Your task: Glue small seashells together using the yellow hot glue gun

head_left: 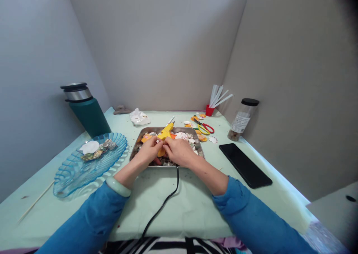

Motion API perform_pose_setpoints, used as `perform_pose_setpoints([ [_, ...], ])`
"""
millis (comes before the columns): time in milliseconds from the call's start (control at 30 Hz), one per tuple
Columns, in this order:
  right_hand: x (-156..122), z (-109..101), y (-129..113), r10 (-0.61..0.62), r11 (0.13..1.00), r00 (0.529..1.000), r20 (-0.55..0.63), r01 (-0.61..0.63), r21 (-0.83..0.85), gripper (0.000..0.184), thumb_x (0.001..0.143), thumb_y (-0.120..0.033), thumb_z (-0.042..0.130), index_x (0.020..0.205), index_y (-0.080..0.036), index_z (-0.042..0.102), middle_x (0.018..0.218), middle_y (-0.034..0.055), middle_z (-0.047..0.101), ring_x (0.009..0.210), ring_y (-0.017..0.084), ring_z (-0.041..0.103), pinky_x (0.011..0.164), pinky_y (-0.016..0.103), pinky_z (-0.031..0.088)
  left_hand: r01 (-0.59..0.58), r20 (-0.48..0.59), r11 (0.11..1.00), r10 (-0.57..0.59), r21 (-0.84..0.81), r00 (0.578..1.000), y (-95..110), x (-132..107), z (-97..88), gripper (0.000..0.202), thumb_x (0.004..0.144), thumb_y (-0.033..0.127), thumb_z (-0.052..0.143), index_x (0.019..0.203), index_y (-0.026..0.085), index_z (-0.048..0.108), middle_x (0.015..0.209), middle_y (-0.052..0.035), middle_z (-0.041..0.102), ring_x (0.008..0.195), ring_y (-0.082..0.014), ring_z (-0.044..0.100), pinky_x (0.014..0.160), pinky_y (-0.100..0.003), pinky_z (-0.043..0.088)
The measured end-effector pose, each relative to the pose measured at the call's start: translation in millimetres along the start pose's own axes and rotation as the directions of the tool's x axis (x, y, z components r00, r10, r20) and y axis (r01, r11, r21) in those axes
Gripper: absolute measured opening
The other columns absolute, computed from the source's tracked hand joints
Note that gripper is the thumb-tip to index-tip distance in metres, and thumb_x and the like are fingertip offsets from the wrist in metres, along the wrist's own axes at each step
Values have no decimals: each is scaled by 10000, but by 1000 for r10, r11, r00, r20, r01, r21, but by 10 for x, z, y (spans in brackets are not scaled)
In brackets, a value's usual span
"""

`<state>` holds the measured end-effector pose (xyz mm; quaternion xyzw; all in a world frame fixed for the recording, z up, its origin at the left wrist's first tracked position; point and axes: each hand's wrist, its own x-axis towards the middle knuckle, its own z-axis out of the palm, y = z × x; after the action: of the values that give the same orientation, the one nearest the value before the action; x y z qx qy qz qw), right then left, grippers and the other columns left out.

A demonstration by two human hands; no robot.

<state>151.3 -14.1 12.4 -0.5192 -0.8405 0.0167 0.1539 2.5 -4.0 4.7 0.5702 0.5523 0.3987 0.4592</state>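
Both of my hands meet over a metal tray (200,149) filled with shells and small stones. My left hand (148,152) and my right hand (179,151) pinch an orange shell (160,152) between their fingertips. A yellow glue gun (166,131) lies in the tray just beyond my fingers, its black cord (165,202) running back toward me. I wear blue sleeves and a pale bangle (118,186) on the left wrist.
A blue glass dish (84,168) with a white shell and stones sits at the left, a teal flask (87,110) behind it. A black phone (244,165), a jar (242,119), scissors (204,127), a red cup of glue sticks (210,108) and loose shells lie at the right. A wooden skewer (35,202) lies near the left edge.
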Motion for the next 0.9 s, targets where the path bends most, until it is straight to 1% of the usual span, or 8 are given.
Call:
perform_pose_setpoints([
  [133,3,-5,-4,8,1000,1000,12,-8,2,318,995,-336,376,1125,-174,618,973,98,721,905,243,671,755,308,431,-5,9,1000,5,20,1000,-7,6,1,171,851,318,633,821,188,525,655,27,562,386,-109,548,308,-209,449],
  [267,4,-6,-2,0,1000,1000,13,0,2,327,996,-337,369,1135,-170,612,976,104,722,890,239,670,746,309,432,9,18,997,-10,72,1000,-12,4,-3,125,899,289,547,837,189,505,669,38,556,355,-96,531,297,-201,429],
  [367,1,-4,-2,-5,1000,1000,11,5,2,324,994,-332,366,1127,-172,614,974,106,722,885,245,672,740,314,433,-12,28,992,8,124,1000,-39,19,-15,121,912,298,519,850,195,500,678,41,561,319,-93,514,284,-204,407],
  [467,-1,-8,-8,5,1000,1000,18,-5,3,319,992,-334,374,1127,-173,615,972,104,721,898,247,672,747,312,433,-30,30,989,26,147,999,-82,47,-30,123,908,310,523,852,202,502,678,41,559,331,-101,531,306,-211,423],
  [633,0,-24,-18,18,1000,999,43,-18,3,333,995,-338,369,1159,-171,606,993,112,717,929,245,664,774,312,433,-55,34,987,50,153,998,-124,78,-38,155,889,347,553,842,206,507,672,32,563,361,-108,548,310,-197,393],
  [900,2,-17,-12,10,1000,999,35,-10,3,336,991,-332,367,1153,-167,612,985,116,719,913,244,664,764,312,435,-65,31,982,61,177,998,-150,91,-43,164,879,366,555,839,213,511,677,25,584,381,-117,550,328,-206,385],
])
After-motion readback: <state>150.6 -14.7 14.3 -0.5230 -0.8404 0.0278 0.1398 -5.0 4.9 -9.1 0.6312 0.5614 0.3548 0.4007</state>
